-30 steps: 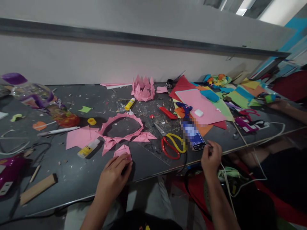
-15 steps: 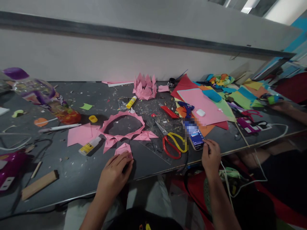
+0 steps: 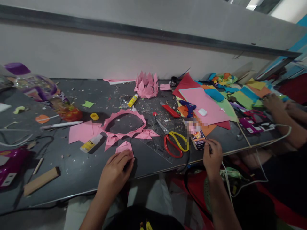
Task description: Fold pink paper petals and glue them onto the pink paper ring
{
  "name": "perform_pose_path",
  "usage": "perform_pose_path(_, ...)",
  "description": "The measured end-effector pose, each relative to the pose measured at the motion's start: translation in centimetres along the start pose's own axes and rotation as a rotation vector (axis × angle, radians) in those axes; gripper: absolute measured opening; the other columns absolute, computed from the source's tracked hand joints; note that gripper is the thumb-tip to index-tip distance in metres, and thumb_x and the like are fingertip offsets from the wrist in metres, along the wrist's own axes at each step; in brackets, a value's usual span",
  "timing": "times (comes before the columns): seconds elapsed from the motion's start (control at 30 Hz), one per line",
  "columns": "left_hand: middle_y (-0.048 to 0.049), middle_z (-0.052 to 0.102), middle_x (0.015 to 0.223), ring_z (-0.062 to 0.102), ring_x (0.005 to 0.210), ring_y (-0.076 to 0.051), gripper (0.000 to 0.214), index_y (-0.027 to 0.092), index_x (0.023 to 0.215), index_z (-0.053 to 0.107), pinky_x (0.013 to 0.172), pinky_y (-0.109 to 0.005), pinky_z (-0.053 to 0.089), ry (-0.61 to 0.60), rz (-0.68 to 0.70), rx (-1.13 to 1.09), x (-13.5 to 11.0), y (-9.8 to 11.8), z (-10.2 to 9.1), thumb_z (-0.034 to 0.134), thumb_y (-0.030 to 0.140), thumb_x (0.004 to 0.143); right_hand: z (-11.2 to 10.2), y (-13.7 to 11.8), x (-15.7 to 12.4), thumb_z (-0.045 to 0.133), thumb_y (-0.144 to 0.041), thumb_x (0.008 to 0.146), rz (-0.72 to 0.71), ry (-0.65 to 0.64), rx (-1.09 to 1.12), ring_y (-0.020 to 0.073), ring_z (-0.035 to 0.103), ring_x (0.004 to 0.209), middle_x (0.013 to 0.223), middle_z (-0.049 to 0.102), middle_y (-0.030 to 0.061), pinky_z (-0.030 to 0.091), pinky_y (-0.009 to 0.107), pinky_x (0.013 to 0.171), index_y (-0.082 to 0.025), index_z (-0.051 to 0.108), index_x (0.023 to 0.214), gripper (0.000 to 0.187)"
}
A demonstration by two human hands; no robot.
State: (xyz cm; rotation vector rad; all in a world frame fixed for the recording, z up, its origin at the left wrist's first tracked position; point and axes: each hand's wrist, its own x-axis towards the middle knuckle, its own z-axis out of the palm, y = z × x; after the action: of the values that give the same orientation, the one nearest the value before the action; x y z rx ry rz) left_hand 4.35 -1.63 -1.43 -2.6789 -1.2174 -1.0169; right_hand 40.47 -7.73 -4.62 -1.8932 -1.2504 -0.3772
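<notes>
My left hand (image 3: 116,169) rests at the table's front edge, its fingers closed over the lower part of a small folded pink paper (image 3: 124,146). Just beyond it lies a ring of joined pink folded pieces (image 3: 110,123). My right hand (image 3: 212,157) is curled at the lower corner of a phone (image 3: 199,142), touching it; the phone lies flat with its screen lit. Between my hands are scissors (image 3: 173,145) with one red and one yellow handle, and a clear ruler (image 3: 155,149). A glue bottle (image 3: 91,143) lies left of the ring.
A pink pointed paper crown (image 3: 146,88) stands near the wall. A bottle (image 3: 45,92) leans at left beside a purple power strip (image 3: 14,167). A blue glue gun (image 3: 189,108) and coloured paper sheets (image 3: 208,108) lie at right, near another person's hands (image 3: 273,103).
The picture on the phone's screen is different. At the far right, the other person's hands and forearms show more. My hands have stayed nearly in place; the view has shifted slightly.
</notes>
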Motion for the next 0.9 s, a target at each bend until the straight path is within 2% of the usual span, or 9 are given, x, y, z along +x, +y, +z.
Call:
perform_pose_path(0.23, -0.0045, 0.071, 0.088, 0.066, 0.082, -0.018, 0.019, 0.019, 0.084, 0.061, 0.079, -0.033, 0.05, -0.027, -0.018, -0.012, 0.02, -0.04, -0.09, 0.044, 0.021, 0.09, -0.06, -0.26, 0.04, 0.04, -0.033, 0.088, 0.017, -0.002, 0.007, 0.0242, 0.054, 0.092, 0.093, 0.057, 0.0123, 0.043, 0.041, 0.084, -0.015, 0.067, 0.087, 0.032)
perform_pose_path(0.77, -0.0045, 0.07, 0.088, 0.066, 0.083, -0.018, 0.016, 0.018, 0.084, 0.059, 0.078, -0.034, 0.05, -0.006, -0.004, -0.02, -0.01, 0.02, -0.1, 0.044, 0.021, 0.09, -0.01, -0.37, 0.06, 0.04, -0.036, 0.088, 0.027, -0.007, 0.012, 0.0247, 0.053, 0.092, 0.093, 0.057, 0.0134, 0.042, 0.041, 0.085, -0.014, 0.066, 0.087, 0.034)
perform_pose_path(0.9, -0.0044, 0.07, 0.089, 0.066, 0.083, -0.018, 0.018, 0.019, 0.083, 0.06, 0.078, -0.034, 0.051, -0.014, -0.017, -0.027, 0.0, 0.0, -0.15, 0.044, 0.021, 0.09, -0.06, -0.43, 0.01, 0.041, -0.035, 0.087, 0.044, 0.002, 0.035, 0.0244, 0.052, 0.094, 0.095, 0.057, 0.0126, 0.042, 0.041, 0.085, -0.015, 0.065, 0.093, 0.031)
